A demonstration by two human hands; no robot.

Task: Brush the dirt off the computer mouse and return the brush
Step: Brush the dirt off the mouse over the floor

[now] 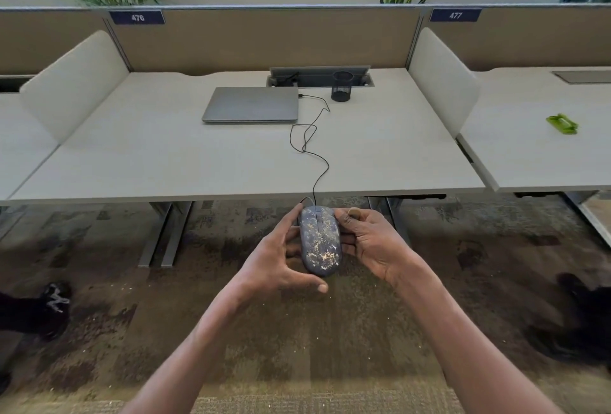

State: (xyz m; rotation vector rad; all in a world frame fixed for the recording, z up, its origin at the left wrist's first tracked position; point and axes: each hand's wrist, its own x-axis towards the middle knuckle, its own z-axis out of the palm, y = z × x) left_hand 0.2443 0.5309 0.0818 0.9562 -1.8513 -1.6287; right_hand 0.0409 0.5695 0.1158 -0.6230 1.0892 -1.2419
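Mouse [320, 241] held in both hands off the desk's [165, 155] near edge, above the carpet [297, 341], top spattered with pale dirt. Left hand [281, 256] wrapped on its left side, thumb under the tail at 6 o'clock, grip closed on it. Right hand [370, 241] clasping the right side, fingers curled, grip likewise closed on the mouse. Cable [325, 165] running toward 12 o'clock across the desk to a shut laptop [251, 104]. Mesh cup [342, 86] at the laptop's 3 o'clock.
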